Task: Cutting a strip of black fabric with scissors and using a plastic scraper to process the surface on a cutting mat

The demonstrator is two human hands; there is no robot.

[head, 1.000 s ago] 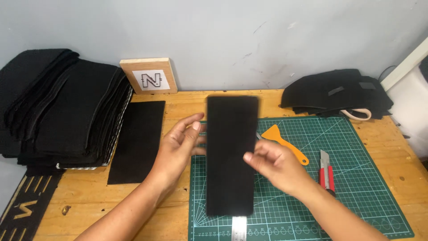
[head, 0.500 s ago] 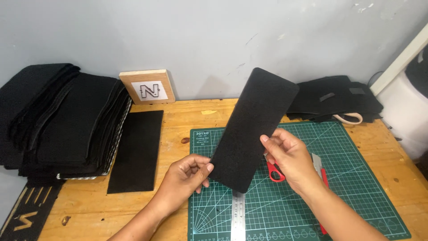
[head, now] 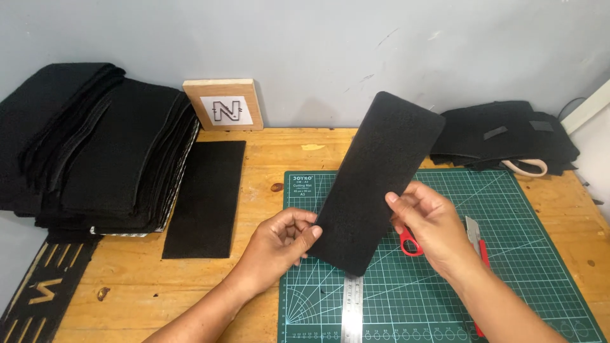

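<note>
**Black felt strip held tilted over the mat**

While both my hands pinch it, the black felt strip (head: 375, 184) hangs above the green cutting mat (head: 534, 254), its long axis slanting from near my left hand (head: 279, 244) up and away to the right. My left fingers (head: 304, 236) close on its lower left edge; my right hand (head: 429, 222) grips the right edge. Red-handled scissors (head: 410, 242) lie under my right fingers, a steel ruler (head: 351, 311) just below the strip.

Red scissors (head: 410, 242) mostly hidden behind right hand (head: 432, 223), steel ruler (head: 351, 310) cut off at btm edge
</note>
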